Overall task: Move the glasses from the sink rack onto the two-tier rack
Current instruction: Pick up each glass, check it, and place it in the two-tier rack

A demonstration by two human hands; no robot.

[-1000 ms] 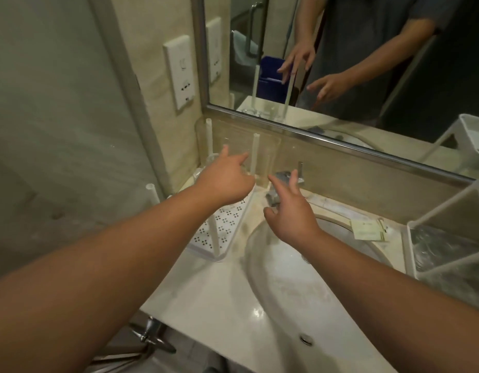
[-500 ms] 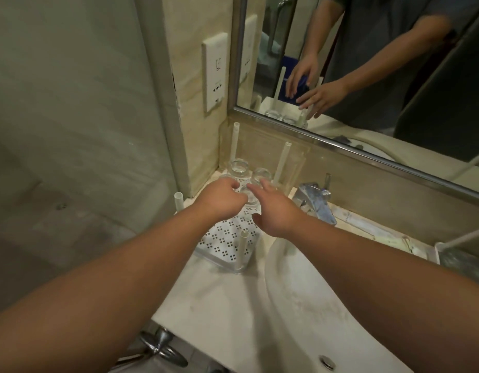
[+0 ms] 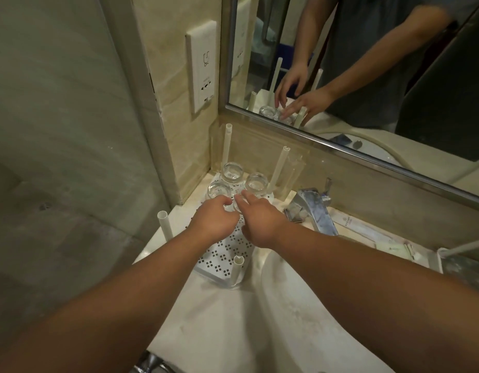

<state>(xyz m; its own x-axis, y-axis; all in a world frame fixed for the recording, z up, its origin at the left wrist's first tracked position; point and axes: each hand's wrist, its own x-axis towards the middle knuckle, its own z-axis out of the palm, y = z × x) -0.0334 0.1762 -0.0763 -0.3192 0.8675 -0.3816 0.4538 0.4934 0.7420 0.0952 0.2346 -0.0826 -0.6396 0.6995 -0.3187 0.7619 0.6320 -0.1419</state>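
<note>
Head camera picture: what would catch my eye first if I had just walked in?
Two bare forearms reach in from below, the left hand and right hand meeting over a white perforated plastic rack with upright posts, left of the sink. Just beyond the fingers stand clear drinking glasses, upside down, in the rack's far corner. Above, the wall mirror reflects both hands.

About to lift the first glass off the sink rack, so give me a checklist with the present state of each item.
1. Glasses on sink rack: three visible, bases up: ok.
2. Left hand gripping a glass: cannot tell, fingertips hide it.
3. Right hand gripping a glass: cannot tell.
4. Rack posts clear of the hands: near post beside the right forearm: not ok.
5. Two-tier rack in view: only its corner: cannot tell.
</note>
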